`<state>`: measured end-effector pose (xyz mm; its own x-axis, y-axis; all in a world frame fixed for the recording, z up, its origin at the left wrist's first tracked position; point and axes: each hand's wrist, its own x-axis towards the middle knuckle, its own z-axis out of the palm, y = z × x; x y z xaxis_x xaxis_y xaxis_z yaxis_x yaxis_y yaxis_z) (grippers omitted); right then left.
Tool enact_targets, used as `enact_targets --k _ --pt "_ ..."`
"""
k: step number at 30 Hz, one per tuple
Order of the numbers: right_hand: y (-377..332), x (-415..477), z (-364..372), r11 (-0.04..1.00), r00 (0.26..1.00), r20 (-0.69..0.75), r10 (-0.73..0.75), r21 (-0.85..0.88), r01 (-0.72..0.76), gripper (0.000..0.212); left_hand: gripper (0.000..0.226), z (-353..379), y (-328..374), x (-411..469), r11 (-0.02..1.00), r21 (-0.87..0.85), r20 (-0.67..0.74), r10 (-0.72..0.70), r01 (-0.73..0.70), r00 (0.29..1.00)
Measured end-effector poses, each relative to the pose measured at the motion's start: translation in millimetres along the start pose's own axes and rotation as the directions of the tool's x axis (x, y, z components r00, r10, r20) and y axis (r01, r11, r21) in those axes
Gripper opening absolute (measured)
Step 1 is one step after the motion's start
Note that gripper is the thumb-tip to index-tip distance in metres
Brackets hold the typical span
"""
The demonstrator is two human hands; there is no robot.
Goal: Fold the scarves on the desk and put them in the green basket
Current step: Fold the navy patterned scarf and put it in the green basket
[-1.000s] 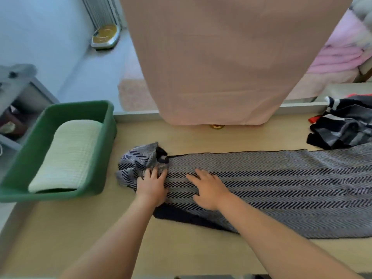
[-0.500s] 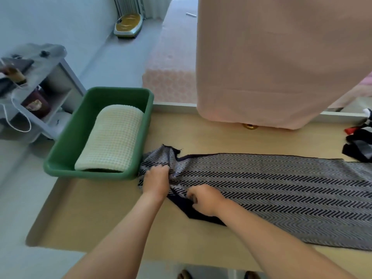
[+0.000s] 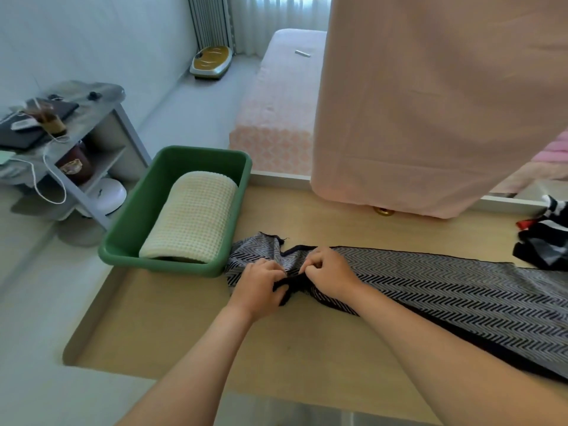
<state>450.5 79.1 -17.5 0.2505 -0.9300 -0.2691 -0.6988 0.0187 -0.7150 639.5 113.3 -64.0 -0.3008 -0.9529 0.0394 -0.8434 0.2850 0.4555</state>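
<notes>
Two hands, left hand (image 3: 259, 287) and right hand (image 3: 330, 273), are pinched on the grey-and-black zigzag-knit scarf (image 3: 445, 290) beside the green plastic basket (image 3: 135, 222).

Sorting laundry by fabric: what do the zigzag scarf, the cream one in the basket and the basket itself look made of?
Zigzag scarf: soft knit or woven cloth, matte, bunching in folds.
Cream scarf: thick waffle-textured fabric, possibly cotton.
Green basket: moulded plastic, smooth, slight sheen.
</notes>
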Motion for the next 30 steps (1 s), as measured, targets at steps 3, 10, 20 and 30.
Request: enact_targets --k 3,10,20,30 --pt "-2 -3 -5 1.000 0.999 -0.053 0.009 0.007 -0.009 0.031 0.004 -15 6 -2 0.988 -0.142 -0.128 -0.077 0.058 0.989" --pt "13 -17 11 0.964 0.905 0.410 0.116 -0.266 -0.003 0.021 0.008 -44 -11 -28 0.957 0.230 0.666 -0.286 0.176 0.689" --pt "-20 -13 79 0.936 0.952 0.307 0.015 -0.338 0.094 0.023 0.046 -8 -54 -69 0.713 -0.093 0.077 -0.691 0.695 0.719" --pt "-22 -6 91 0.815 0.959 0.201 0.199 0.509 -0.276 0.045 0.039 -6 -7 -41 0.704 -0.450 0.079 -0.581 0.549 0.810"
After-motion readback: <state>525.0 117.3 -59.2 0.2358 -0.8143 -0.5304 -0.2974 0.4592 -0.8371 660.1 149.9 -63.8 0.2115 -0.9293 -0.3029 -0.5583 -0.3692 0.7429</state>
